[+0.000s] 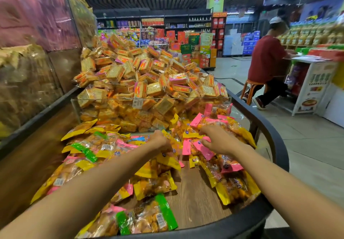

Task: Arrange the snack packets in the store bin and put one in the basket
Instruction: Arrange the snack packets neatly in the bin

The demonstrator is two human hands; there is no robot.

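Both hands [160,138] [216,140] among packets [201,147] mid-bin [279,145]

Both hands in bin [268,130]: left hand [160,138] grips yellow packet [168,159], right hand [216,141] pinches pink packet [202,148]; cracker pile [149,75] behind.

Print on the snack packets [163,216] and price tag [137,102] too blurred to read

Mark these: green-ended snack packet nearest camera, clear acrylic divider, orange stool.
green-ended snack packet [149,218], head view, clear middle of the wrapper
clear acrylic divider [119,99], head view, top edge
orange stool [251,83], head view, seat
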